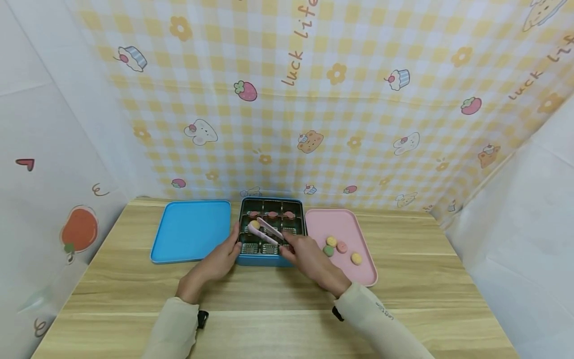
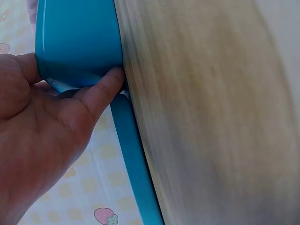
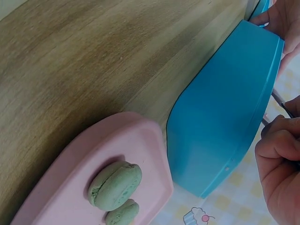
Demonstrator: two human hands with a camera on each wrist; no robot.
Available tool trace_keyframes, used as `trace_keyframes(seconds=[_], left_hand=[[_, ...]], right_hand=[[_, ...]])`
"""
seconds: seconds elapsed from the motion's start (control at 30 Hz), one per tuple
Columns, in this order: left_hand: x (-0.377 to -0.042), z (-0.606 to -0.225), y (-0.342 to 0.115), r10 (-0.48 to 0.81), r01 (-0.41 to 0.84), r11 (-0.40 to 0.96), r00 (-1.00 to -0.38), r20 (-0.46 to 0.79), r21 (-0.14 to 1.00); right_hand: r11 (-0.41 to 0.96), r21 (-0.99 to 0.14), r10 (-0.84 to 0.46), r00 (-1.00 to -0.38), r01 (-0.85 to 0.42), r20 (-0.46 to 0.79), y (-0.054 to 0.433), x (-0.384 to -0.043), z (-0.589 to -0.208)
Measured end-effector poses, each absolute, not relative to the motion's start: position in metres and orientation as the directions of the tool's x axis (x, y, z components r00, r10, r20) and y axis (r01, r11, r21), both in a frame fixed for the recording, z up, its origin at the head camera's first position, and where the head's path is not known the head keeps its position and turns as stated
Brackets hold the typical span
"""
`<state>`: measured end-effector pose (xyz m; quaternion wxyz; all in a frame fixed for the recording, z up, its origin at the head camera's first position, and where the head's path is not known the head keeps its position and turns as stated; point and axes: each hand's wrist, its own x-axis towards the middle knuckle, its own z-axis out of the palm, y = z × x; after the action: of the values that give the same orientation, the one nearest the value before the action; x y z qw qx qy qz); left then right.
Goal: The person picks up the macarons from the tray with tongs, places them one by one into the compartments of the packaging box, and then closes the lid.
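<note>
A blue tin box [image 1: 262, 261] with dark compartments stands in the middle of the table. My left hand [image 1: 224, 254] holds its front left corner, thumb near the rim and fingers along the side wall; the left wrist view shows this hand [image 2: 51, 112] close up. My right hand [image 1: 309, 254] grips pale pink tongs [image 1: 264, 235] over the box. Between the tong tips is a yellow macaron [image 1: 254, 225], above the left column's middle row. Pink macarons [image 1: 271, 215] sit across the back row, one per compartment. Clear ribbed liners [image 1: 249, 248] show in the front compartments.
Right of the box lies a pink tray [image 1: 354, 276] with several yellow, pink and green macarons; a green macaron [image 3: 116, 185] shows large in the right wrist view. A blue lid [image 1: 193, 232] lies left of the box. A checked cloth [image 1: 287, 164] hangs behind the table.
</note>
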<state>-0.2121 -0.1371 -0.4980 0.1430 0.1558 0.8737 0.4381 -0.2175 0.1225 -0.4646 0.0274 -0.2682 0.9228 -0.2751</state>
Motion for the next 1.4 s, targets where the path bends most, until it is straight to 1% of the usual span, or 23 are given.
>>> trace_keyframes(seconds=[0.33,0.7,0.8,1.0,1.13,1.4], left_hand=[[-0.213,-0.499,-0.137,0.392,0.141,0.573,-0.912,-0.119,0.807],[-0.211,-0.499,-0.139,0.377,0.142,0.592,-0.919,-0.117,0.793],[-0.212,-0.499,-0.138,0.378,0.139,0.589,-0.918,-0.120,0.796],[-0.213,-0.500,-0.138,0.389,0.142,0.587,-0.913,-0.124,0.797],[-0.213,-0.501,-0.138,0.394,0.143,0.576,-0.911,-0.120,0.805],[-0.214,-0.499,-0.140,0.394,0.138,0.587,-0.909,-0.133,0.798]], right_hand=[[0.716,-0.502,-0.511,-0.854,-0.485,0.097,0.122,-0.217,-0.465],[0.709,-0.490,-0.517,-0.847,-0.506,0.127,0.124,-0.214,-0.465],[0.707,-0.503,-0.515,-0.849,-0.497,0.116,0.126,-0.214,-0.466],[0.688,-0.582,-0.485,-0.872,-0.433,0.075,0.138,-0.209,-0.463],[0.673,-0.590,-0.469,-0.874,-0.446,0.127,0.153,-0.208,-0.458],[0.719,-0.536,-0.389,-0.895,-0.443,0.218,0.199,-0.211,-0.447]])
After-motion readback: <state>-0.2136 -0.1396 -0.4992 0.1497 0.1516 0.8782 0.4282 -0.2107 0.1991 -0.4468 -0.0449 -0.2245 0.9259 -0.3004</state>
